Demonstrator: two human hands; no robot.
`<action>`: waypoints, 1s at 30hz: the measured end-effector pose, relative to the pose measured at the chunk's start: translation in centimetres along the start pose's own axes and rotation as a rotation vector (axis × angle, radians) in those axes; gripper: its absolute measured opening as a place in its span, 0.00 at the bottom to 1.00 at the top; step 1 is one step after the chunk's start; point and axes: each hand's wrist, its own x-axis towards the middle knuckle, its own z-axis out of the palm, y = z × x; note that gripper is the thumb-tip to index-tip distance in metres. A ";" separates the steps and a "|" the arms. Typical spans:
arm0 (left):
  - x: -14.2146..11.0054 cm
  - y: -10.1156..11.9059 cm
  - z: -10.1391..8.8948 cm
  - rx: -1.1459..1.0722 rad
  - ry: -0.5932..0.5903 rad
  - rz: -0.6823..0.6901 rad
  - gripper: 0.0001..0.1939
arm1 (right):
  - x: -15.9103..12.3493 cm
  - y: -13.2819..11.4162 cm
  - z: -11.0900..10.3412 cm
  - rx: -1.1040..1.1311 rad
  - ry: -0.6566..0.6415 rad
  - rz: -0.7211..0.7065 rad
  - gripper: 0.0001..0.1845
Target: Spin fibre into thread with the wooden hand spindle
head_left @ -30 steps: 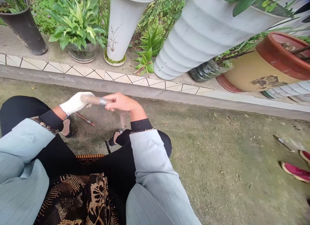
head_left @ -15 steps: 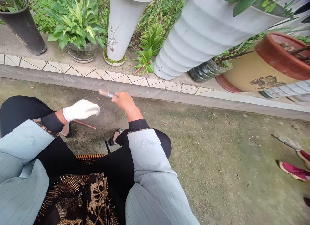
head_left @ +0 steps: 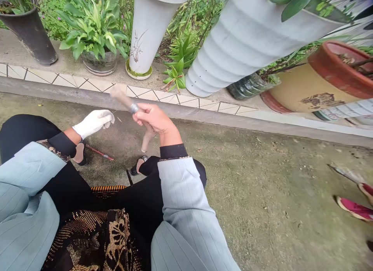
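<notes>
Right hand: The bare right hand point(head_left: 154, 119) grips a pale stick point(head_left: 121, 97), fingers closed around it beside a silvery wrapping point(head_left: 134, 108).
Pale stick: Raised above the concrete ground point(head_left: 247, 185), it tilts with its blurred upper end toward the ledge; its lower part emerges beneath the hand, above a dark shoe point(head_left: 136, 168).
Left hand: Gloved in white, the left hand point(head_left: 93, 123) is apart from the stick, its fingers curled narrow; whether they hold anything thin, one cannot tell.
On the ground: A reddish stick point(head_left: 96, 149) with a silvery band near one end lies beside the wearer's other dark shoe point(head_left: 82, 156).
Ledge: A tile-trimmed ledge point(head_left: 163, 82) runs across the scene beyond the hands, bearing a row of planters.
Planters: From the left stand a black pot point(head_left: 36, 39), a clear pot point(head_left: 100, 63) of broad green leaves, a tall white pot point(head_left: 144, 34) in a shallow saucer point(head_left: 138, 74), a large ribbed pot point(head_left: 233, 41) and a red-and-tan pot point(head_left: 314, 84).
Bystander: At the right edge, another person's red shoes point(head_left: 354, 208) are on the ground, well apart from the wearer.
</notes>
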 end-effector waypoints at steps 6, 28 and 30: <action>-1.3 1.5 1.0 0.386 -0.319 0.201 0.17 | 0.7 1.4 -2.4 -0.274 0.550 0.151 0.15; -0.4 1.9 -1.1 0.223 0.140 0.014 0.18 | 0.4 0.1 1.5 -0.115 -0.137 0.062 0.21; -0.7 2.0 -0.4 0.149 0.011 0.033 0.18 | 0.4 -0.2 0.9 0.002 0.156 -0.009 0.20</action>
